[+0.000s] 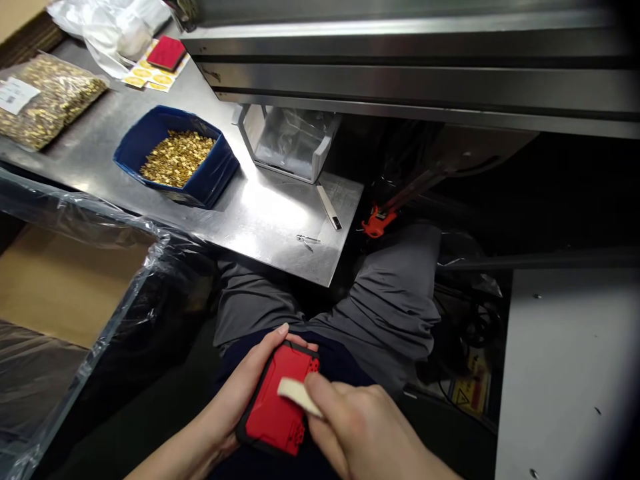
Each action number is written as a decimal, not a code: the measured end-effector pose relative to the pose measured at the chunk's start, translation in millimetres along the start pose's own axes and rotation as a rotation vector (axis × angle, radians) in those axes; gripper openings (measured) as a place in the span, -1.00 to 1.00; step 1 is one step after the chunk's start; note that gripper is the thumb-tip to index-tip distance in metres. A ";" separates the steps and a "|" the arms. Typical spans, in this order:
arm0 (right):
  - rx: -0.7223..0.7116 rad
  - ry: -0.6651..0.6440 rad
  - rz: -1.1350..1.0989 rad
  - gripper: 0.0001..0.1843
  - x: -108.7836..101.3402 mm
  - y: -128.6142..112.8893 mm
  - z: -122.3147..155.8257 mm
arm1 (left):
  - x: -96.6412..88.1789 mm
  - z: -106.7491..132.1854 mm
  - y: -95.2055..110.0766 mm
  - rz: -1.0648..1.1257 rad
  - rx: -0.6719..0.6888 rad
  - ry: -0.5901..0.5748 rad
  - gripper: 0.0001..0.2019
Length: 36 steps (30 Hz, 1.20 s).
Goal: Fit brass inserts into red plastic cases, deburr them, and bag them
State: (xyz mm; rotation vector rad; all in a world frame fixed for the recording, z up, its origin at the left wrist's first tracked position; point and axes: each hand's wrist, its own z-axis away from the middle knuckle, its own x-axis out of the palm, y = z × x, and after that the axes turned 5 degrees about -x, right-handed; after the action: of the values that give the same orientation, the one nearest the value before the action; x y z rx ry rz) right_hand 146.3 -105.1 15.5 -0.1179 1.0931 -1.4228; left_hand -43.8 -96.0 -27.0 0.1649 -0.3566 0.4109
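Note:
Close to my lap, my left hand [260,363] is wrapped round a flat red case with black edges [280,407], about phone-sized, its red face turned up. Between thumb and fingers, my right hand [350,413] pinches a short cream-coloured strip [299,395] over the case's red face. Whether the strip touches that face I cannot tell. On the metal table beyond lie a white-handled tool [329,208] and a small pair of metal nippers [307,241].
A blue bin [220,173] holds many small gold-coloured metal parts. Left of it lies a clear bag of similar parts [50,100]. A grey bin [320,157] with plastic bags stands under a metal ledge [400,87]. Plastic film lines a box [75,280] at left. An orange-handled tool [379,221] is beyond the table corner.

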 end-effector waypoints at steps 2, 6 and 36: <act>0.026 0.022 0.006 -0.80 -0.7 1.6 1.9 | -0.6 -0.7 -0.7 0.009 -0.029 0.007 -0.57; -0.029 -0.009 0.043 -0.76 -2.7 1.2 1.3 | -0.9 -2.0 -1.7 -0.017 0.008 0.001 -0.58; 0.044 0.100 -0.035 -0.84 8.5 2.8 13.8 | 2.1 -5.3 -0.8 -0.055 -0.020 -0.015 -0.60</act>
State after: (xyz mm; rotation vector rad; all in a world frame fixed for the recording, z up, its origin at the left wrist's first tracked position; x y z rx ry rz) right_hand 155.5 -118.6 16.7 -0.0341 1.1455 -1.4966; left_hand -40.0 -94.7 -31.3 0.1582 -0.3701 0.3514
